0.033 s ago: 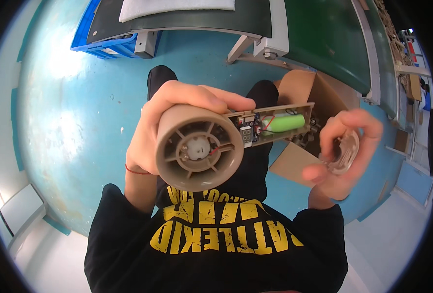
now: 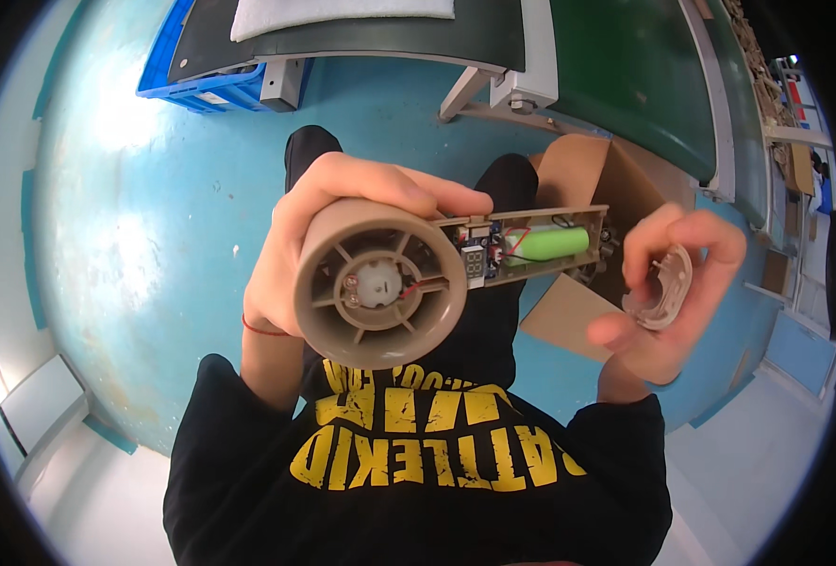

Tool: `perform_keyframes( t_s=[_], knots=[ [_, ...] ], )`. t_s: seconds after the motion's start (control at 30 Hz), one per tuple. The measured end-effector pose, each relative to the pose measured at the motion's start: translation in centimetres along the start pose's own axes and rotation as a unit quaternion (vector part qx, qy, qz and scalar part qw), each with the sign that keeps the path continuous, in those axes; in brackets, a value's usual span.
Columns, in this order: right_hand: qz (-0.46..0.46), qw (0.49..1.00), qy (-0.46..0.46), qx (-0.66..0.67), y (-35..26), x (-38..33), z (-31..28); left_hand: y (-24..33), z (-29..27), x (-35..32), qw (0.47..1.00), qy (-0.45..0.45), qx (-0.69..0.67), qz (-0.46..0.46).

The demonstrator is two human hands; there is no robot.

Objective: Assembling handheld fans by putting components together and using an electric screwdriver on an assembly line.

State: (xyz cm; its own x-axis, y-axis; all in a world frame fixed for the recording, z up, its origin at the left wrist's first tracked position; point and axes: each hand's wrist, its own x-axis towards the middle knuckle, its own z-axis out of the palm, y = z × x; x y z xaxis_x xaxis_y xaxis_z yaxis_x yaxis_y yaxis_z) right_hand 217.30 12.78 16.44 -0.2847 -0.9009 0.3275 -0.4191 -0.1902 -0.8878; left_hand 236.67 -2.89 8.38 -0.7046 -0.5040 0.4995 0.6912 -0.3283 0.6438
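My left hand (image 2: 328,203) is wrapped round the tan housing of a handheld fan (image 2: 380,354), gripping it from above and the left. The fan's round opening faces up, with spokes and a pale motor hub in the middle. Its handle stretches to the right and lies uncovered. Inside it I see a small circuit board with a display (image 2: 475,267), red and black wires and a green battery (image 2: 555,243). Right of the handle's end, my right hand (image 2: 696,283) pinches a small curved tan plastic piece (image 2: 665,297) with ridges along its inner side, apart from the fan.
Below the right hand, on the blue floor (image 2: 201,283), stands an open cardboard box (image 2: 569,316) with metallic-looking parts in it. Ahead are a dark table with white foam (image 2: 342,17), a green belt-like surface (image 2: 626,85) and a blue crate (image 2: 220,92).
The fan has tilted and shifted very slightly left. The curved plastic piece in my right hand has turned a little and moved slightly right and up.
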Motion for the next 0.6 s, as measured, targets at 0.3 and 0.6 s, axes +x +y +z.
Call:
perform_keyframes(
  t_s=[0.3, 0.6],
  knots=[
    [-0.150, 0.959, -0.166, -0.173, -2.1, 3.4, -1.5, -0.4, 0.0, -0.4, 0.997, 0.016, -0.063, -0.040],
    [-0.121, 0.926, -0.214, -0.285, -2.6, 4.4, 1.1, -0.4, 0.4, -1.7, 0.997, 0.060, 0.022, -0.045]
  ],
)
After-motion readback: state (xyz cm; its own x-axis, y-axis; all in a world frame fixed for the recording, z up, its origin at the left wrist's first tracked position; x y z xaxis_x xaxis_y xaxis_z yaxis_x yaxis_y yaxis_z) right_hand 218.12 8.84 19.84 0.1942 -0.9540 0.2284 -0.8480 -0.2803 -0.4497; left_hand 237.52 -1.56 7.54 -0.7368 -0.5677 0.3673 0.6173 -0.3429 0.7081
